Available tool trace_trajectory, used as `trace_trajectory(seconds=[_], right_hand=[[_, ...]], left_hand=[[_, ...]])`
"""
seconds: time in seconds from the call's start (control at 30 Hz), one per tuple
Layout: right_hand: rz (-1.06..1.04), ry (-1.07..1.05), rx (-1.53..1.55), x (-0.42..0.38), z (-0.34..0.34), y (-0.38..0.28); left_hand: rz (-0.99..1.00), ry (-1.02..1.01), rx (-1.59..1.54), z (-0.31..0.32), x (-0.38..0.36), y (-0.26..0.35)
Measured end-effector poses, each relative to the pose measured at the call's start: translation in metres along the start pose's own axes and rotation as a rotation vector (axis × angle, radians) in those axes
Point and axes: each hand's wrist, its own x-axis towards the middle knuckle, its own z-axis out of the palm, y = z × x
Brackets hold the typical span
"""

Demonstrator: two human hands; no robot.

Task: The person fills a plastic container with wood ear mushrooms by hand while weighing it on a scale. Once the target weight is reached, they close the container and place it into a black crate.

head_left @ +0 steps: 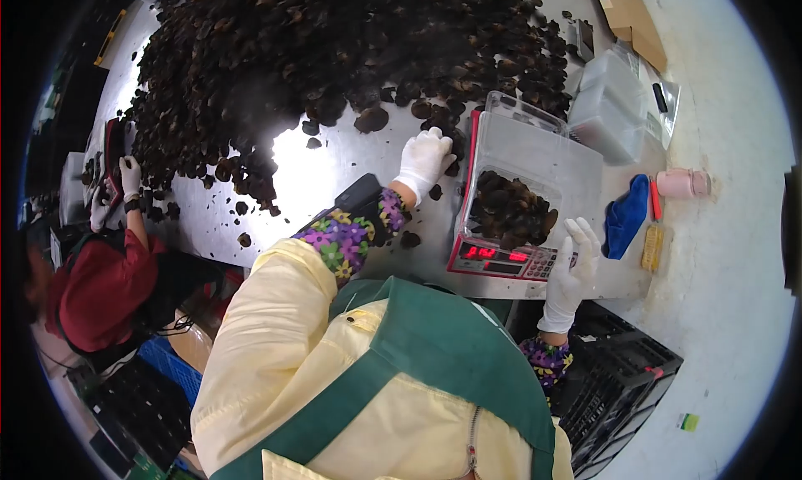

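Left hand: white-gloved (pixel 425 161), upper centre of the frame, fingers curled down over loose pieces at the pile's edge; whether any are gripped, cannot tell.
Right hand: white-gloved (pixel 570 273), right of centre, fingers loosely extended and parted, beside the scale's lower right corner; contact, cannot tell.
Pile: dark brown to black, flat, curled pieces (pixel 334 45), heaped across the upper left and upper centre of a shiny metal table (pixel 213 221); strays lie along the near edge.
Weighing box: clear plastic, rectangular, open-topped (pixel 547 154), right of centre; a clump of the same pieces (pixel 511 208) gathered in its lower left part.
Scale: red and white, digital (pixel 539 268), under the box; red digits lit, too blurred to read.
Spare containers: clear plastic, stacked (pixel 608 104), upper right.
Carton: brown cardboard (pixel 631 16), top right.
Sundries: crumpled blue cloth (pixel 626 217), yellowish brush (pixel 652 248) and pink jar (pixel 683 184), right.
Crates: black plastic (pixel 618 380), lower right; blue plastic (pixel 170 367), lower left.
Co-worker: red-sleeved person (pixel 104 292), far left, white-gloved hands at another red-edged scale (pixel 114 150).
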Motion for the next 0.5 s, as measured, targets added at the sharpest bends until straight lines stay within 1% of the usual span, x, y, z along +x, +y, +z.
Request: trace_trajectory(seconds=[0.03,0.07,0.13,0.17,0.2,0.27,0.3,0.33,0.4,0.43,0.47,0.5], right_hand=[[0.016,-0.005,0.001,-0.003,-0.001,0.002],[0.025,-0.004,0.001,-0.005,-0.002,0.006],[0.027,-0.004,0.01,-0.01,-0.001,0.015],[0.037,-0.004,0.013,-0.012,-0.001,0.018],[0.051,-0.006,0.029,-0.012,0.001,0.021],[0.063,-0.007,0.045,-0.011,0.002,0.02],[0.05,-0.011,0.04,-0.008,0.001,0.016],[0.035,-0.013,0.033,-0.005,0.0,0.013],[0.025,-0.009,0.04,0.0,-0.001,0.01],[0.021,-0.012,0.05,0.001,-0.002,0.01],[0.021,-0.01,0.045,0.002,-0.003,0.01],[0.018,-0.013,0.04,0.002,-0.004,0.011]], left_hand=[[0.023,0.107,-0.068,0.001,-0.006,-0.001],[0.027,0.1,-0.067,0.0,-0.015,-0.003],[-0.021,0.094,-0.176,-0.012,-0.031,-0.009],[0.041,0.279,-0.317,-0.002,-0.034,-0.019],[0.043,0.27,-0.314,-0.004,-0.033,-0.023],[-0.345,0.139,-0.41,-0.008,-0.025,-0.028],[-0.358,0.214,-0.392,-0.011,-0.016,-0.028],[-0.355,0.217,-0.395,-0.017,-0.007,-0.026],[-0.345,0.303,-0.345,-0.026,0.012,-0.022],[-0.318,0.229,-0.345,-0.022,0.02,-0.026],[-0.316,0.229,-0.35,-0.021,0.025,-0.026],[-0.215,0.177,-0.221,-0.021,0.029,-0.026]])
